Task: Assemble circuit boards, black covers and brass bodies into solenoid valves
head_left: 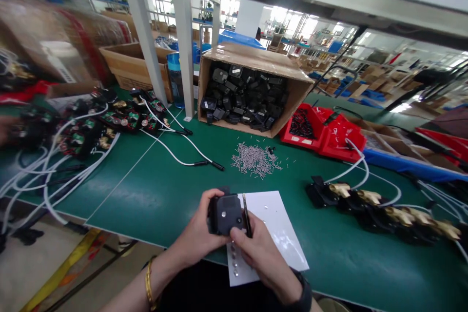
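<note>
A black plastic housing with a round silvery spot on its face is held above the near edge of the green table. My left hand wraps round its left side. My right hand has its thumb on the housing's lower right corner, and in its fingers a slim dark tool, like tweezers, points up and away. Beneath the hands lies a white sheet; a row of small shiny discs sits along its left side. Fingers behind the housing are hidden.
Past the sheet is a pile of small metal pins. A tipped cardboard box holds many black housings. Red bins stand right of it. Brass-fitted cabled units lie right, green-board assemblies left. Another person's hand is blurred at the left edge.
</note>
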`<state>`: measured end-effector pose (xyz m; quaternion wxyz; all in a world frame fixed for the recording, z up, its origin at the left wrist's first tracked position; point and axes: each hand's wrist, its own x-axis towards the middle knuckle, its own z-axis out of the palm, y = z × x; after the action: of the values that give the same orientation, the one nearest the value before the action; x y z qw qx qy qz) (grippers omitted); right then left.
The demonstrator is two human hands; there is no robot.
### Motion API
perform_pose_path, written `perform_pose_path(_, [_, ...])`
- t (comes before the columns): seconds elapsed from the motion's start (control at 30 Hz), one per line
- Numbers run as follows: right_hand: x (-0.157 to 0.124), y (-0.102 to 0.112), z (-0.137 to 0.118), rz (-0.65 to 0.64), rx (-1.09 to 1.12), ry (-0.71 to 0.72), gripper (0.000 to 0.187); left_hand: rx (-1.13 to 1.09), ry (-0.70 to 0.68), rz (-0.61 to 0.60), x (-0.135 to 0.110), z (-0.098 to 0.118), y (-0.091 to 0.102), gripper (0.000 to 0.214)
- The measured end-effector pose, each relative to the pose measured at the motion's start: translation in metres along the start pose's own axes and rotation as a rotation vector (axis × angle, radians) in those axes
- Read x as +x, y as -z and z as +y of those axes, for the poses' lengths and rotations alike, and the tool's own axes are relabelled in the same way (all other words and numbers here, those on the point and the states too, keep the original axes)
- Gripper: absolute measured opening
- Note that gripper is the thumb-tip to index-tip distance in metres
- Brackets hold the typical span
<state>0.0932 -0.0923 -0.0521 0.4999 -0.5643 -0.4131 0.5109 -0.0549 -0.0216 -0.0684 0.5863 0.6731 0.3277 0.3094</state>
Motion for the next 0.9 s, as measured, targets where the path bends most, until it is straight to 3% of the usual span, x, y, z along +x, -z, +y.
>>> perform_pose_path(0.1, [-0.002,-0.009,0.004,-0.012,0.129,0.003,0.042,-0.202,-0.012,-0.144,0.003,0.002,0.015,0.07])
perform_pose_path(0.23, [-0.006,-0.016,0.006,0.029,0.149,0.011,0.043,-0.226,0.073,0.042,0.009,0.007,0.011,0.034])
perform_pose_path(0.3, [-0.006,-0.016,0.006,0.049,0.146,-0.002,0.044,-0.23,0.088,0.124,0.01,0.008,0.003,0.026])
perform_pose_path(0.47, [-0.003,-0.017,0.006,0.079,0.184,-0.075,0.046,-0.17,0.077,0.224,0.013,0.006,-0.009,0.03])
perform_pose_path(0.63, [-0.004,-0.017,0.003,0.097,0.331,-0.125,0.043,-0.056,-0.008,0.202,0.006,0.003,-0.009,0.047])
perform_pose_path(0.7, [-0.006,-0.007,0.003,0.056,0.411,-0.175,0.04,0.046,-0.002,0.142,-0.005,0.002,0.0,0.069])
perform_pose_path(0.77, [-0.01,0.009,0.001,0.002,0.417,-0.191,0.039,0.142,0.122,0.026,-0.016,0.002,0.018,0.08])
perform_pose_path(0.87, [-0.015,0.036,-0.004,-0.032,0.292,-0.122,0.042,0.249,0.326,-0.192,-0.024,0.011,0.056,0.041])
perform_pose_path(0.9, [-0.015,0.043,-0.006,-0.022,0.252,-0.097,0.043,0.324,0.335,-0.183,-0.022,0.016,0.069,0.034])
